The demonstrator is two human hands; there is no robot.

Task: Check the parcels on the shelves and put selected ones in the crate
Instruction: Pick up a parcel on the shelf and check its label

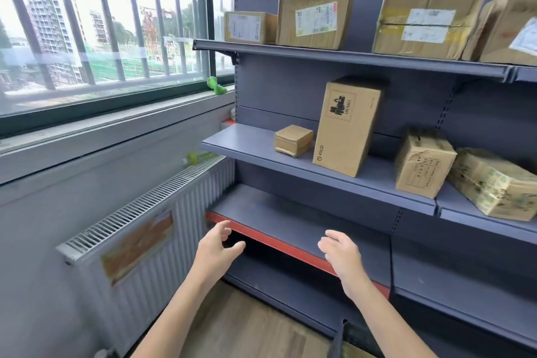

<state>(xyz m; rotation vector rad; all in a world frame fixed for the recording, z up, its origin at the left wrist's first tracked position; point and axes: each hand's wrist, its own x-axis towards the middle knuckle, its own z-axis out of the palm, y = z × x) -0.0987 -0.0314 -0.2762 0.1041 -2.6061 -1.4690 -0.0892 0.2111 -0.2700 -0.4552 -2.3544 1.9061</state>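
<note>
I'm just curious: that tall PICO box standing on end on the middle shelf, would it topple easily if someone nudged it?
Probably. The tall PICO box stands on its narrow end and looks tilted already, so a push near the top could tip it. Its crisp, undented cardboard suggests it stays stiff when gripped. Its weight can't be judged.

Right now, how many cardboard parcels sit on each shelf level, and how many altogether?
Top grey metal shelf: 4 brown cardboard parcels
Middle grey metal shelf: 4 brown cardboard parcels
Red-edged lower shelf: 0
Total: 8 parcels. Left hand and right hand hold none.
</note>
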